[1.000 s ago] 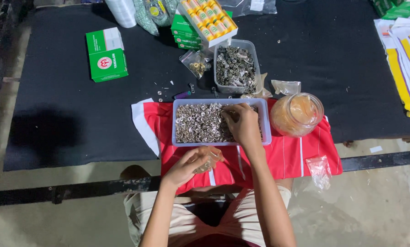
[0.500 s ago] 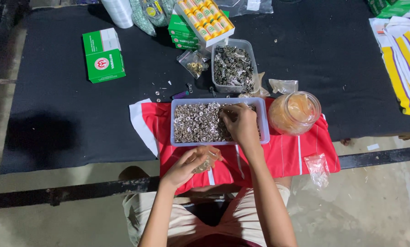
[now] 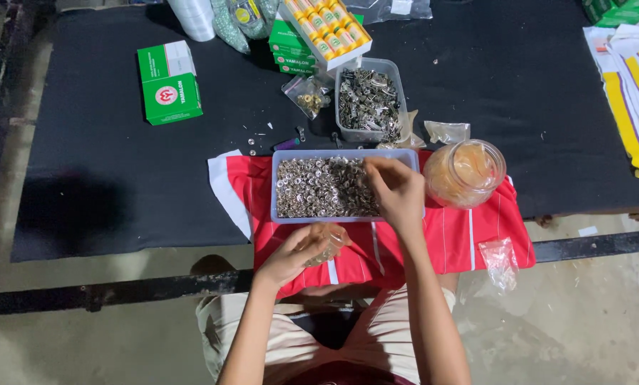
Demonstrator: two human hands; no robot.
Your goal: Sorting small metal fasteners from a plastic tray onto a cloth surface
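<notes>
1. Head view: right hand [image 3: 398, 191] reaches into tray [image 3: 280, 214] of metal rings [image 3: 319, 187], fingers pinched down on them.
2. Left hand [image 3: 291, 253] cupped, grasping small clear bag [image 3: 328, 241] over red cloth [image 3: 476, 242].

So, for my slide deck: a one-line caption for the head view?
Right hand picks in a tray of small metal rings; left hand holds a clear bag.

Black-topped table [image 3: 105, 178] on a metal frame over concrete floor [image 3: 583, 321].
</notes>
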